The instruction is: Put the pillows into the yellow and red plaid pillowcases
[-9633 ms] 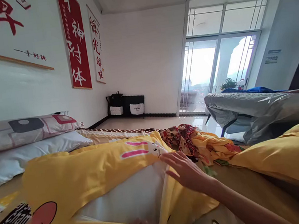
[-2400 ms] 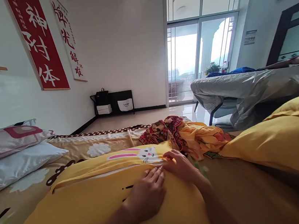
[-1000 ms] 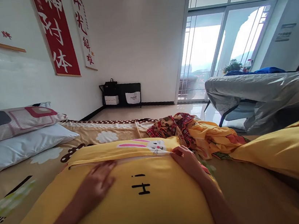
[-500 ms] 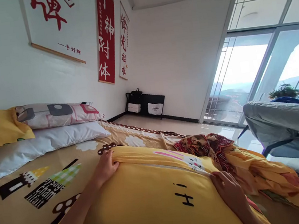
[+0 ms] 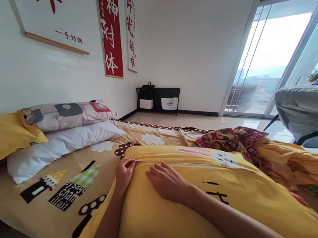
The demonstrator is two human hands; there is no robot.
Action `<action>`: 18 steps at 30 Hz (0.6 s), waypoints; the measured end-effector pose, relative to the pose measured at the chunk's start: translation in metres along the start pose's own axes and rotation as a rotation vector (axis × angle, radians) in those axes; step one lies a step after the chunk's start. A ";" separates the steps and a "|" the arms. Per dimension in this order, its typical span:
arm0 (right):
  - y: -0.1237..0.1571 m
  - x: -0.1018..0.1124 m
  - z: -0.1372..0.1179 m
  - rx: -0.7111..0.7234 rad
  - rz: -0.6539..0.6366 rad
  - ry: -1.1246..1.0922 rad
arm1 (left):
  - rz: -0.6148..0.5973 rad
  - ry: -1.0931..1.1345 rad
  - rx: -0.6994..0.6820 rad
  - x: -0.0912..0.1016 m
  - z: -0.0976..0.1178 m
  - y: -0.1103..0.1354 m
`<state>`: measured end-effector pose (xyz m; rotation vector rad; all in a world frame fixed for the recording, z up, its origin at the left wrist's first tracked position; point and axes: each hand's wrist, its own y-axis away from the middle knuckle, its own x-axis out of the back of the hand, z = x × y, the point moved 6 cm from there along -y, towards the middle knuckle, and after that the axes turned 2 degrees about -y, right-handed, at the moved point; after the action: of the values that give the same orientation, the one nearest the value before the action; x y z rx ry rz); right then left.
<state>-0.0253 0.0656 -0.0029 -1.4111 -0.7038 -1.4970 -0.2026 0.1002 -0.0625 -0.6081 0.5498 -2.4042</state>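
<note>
A plump yellow pillowcase (image 5: 149, 221), with a white rabbit face and black "Hi!" lettering, lies on the bed in front of me. A slit with a pale strip inside runs across its far part. My left hand (image 5: 125, 174) pinches the yellow cloth at the left end of this slit. Close by on the right, my right hand (image 5: 169, 182) rests on the pillowcase just below the slit, its fingers bent and slightly apart, with no cloth visibly gripped.
A white pillow (image 5: 69, 146) lies under a patterned pillow (image 5: 73, 114) at the left, beside another yellow pillow (image 5: 3, 135). Crumpled orange bedding (image 5: 293, 160) lies at the right. Beyond the patterned bedsheet (image 5: 98, 193) stand a black rack (image 5: 169, 94) and a covered table (image 5: 312, 106).
My right hand has let go of the slit's right end and moved left, close to my left hand. My left hand still pinches the left end. The camera view has shifted.
</note>
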 end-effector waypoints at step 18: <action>-0.107 -0.028 0.021 -0.372 -0.161 -0.127 | -0.025 0.365 0.251 0.002 -0.021 -0.001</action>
<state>-0.1147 0.1343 -0.0064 -1.7763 -0.6502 -1.7406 -0.2155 0.1042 -0.0786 -0.0677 0.3767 -2.5687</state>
